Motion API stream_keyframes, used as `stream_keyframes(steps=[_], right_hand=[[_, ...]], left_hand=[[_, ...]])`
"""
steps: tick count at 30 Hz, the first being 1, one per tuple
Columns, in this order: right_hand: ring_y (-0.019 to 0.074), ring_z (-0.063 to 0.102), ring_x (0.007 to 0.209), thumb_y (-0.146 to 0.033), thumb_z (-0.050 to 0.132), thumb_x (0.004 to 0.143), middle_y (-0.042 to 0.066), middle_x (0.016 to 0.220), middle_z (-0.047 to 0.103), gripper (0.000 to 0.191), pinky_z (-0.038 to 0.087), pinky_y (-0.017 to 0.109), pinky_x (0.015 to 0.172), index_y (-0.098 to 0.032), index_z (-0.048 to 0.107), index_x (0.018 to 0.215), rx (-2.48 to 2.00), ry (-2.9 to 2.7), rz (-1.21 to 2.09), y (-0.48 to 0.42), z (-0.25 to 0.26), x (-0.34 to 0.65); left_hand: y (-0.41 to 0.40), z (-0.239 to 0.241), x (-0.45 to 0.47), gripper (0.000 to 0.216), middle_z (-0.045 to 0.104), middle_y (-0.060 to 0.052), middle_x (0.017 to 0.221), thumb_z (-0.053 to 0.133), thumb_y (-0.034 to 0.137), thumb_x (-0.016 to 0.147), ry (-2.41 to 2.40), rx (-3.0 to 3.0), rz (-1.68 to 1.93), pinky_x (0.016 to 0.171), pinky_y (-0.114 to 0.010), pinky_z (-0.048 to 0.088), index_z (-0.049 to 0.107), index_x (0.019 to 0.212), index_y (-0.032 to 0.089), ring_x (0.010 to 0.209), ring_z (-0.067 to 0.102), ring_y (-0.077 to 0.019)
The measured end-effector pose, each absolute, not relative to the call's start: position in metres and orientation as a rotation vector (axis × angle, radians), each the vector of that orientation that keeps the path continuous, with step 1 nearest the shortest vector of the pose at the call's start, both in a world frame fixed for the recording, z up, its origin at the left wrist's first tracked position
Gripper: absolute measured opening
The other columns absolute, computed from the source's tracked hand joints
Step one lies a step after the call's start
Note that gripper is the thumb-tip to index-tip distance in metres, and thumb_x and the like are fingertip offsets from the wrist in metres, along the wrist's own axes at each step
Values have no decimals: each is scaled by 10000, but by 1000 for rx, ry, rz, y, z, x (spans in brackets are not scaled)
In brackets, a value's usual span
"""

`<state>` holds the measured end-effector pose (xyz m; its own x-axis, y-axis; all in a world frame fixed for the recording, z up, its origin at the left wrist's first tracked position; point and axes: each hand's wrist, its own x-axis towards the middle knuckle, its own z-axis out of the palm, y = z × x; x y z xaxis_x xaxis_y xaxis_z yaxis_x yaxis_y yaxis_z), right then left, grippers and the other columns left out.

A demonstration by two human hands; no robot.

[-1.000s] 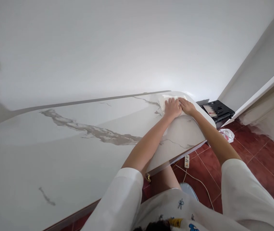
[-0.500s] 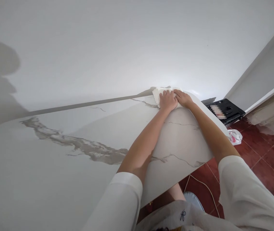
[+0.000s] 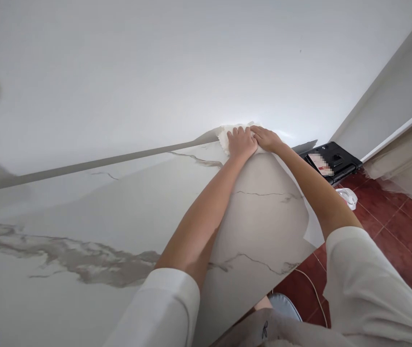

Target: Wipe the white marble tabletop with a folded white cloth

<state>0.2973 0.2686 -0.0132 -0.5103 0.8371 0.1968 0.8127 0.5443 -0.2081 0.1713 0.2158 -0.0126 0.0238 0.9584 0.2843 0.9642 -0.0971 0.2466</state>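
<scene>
Head view, one moment.

- Cloth (image 3: 224,136): white, crumpled, at the far right corner of the bench (image 3: 119,217), close against the wall (image 3: 155,72).
- Left hand (image 3: 241,143) and right hand (image 3: 266,139): side by side and touching, both palm-down on the cloth. Fingers (image 3: 235,133) are spread flat and press down. They are not curled round anything, so there is no grip.
- Both arms are at full stretch across the glossy marbled top.

Risks (judgement):
- The cloth lies at the rounded corner, just beside the right edge. A push outward could carry it over the rim to the floor (image 3: 390,226), near the black box (image 3: 332,161).
- The top looks slick. With weight forward on flat palms, the hands could skid together with the cloth.
- A cable (image 3: 312,285) runs across the floor near the person and could snag a foot.

Containers:
- Bag (image 3: 347,197): white, crumpled, on the floor beside the black box. Contents cannot be told.
- Black box: closed or flat. Cannot tell whether it holds anything.
</scene>
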Motion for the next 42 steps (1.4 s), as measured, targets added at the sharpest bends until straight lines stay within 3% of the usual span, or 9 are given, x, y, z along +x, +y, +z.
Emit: stream_keyframes(steps=[13,28,42], right_hand=[[233,413,1387,-276,245,971,45,1529,417,510,382,437,1127,-191,407,1447,-1468,-2461,14,238,-22,329],[247,392,1409,-309,218,994,103,1481,479,519,355,467,1170,-133,437,1430,-1288,-2515,-172,120,-36,377],[250,425,1389,-321,240,996,124,1460,500,515,373,464,1161,-124,472,1412,-1230,-2482,-179,46,-44,391]], left_hand=[[187,-12,196,431,515,-145,1369,282,281,942,-1987,-2335,-609,1089,-478,272,516,1283,158,1293,409,-311],[63,-10,228,468,462,-173,1438,279,281,948,-1899,-2395,-544,1095,-488,288,497,1323,104,1332,383,-323],[-15,-3,241,512,371,-168,1529,246,294,964,-1952,-2434,-383,1105,-593,294,437,1399,103,1414,306,-342]])
